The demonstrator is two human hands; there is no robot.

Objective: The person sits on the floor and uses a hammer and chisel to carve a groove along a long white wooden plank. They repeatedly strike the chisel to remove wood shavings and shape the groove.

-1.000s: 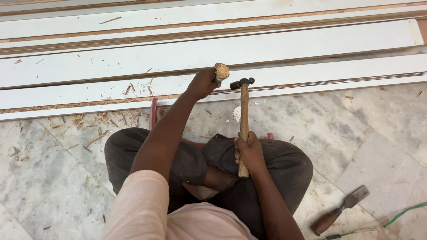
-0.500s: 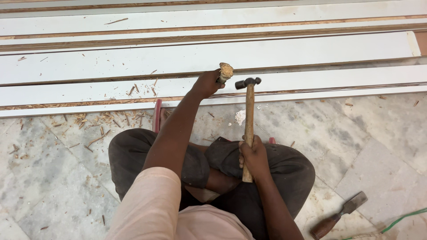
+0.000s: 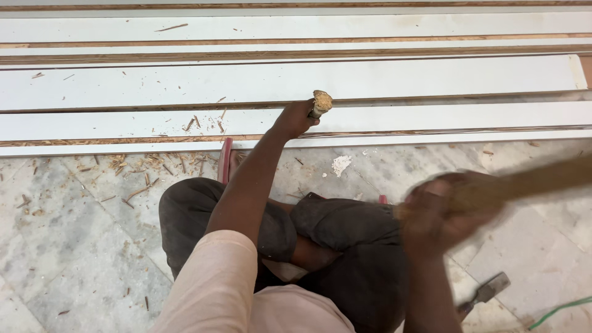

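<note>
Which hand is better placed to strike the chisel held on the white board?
Right. The right hand grips the hammer handle, blurred, out to the side. The left hand is occupied, holding the wooden-handled chisel against the white board.

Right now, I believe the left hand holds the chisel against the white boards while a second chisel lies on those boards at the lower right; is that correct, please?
Not quite. The second chisel lies on the marble floor, not on the white boards; the head view shows it at the lower right. The rest stands: the left hand holds the chisel against the boards.
</note>
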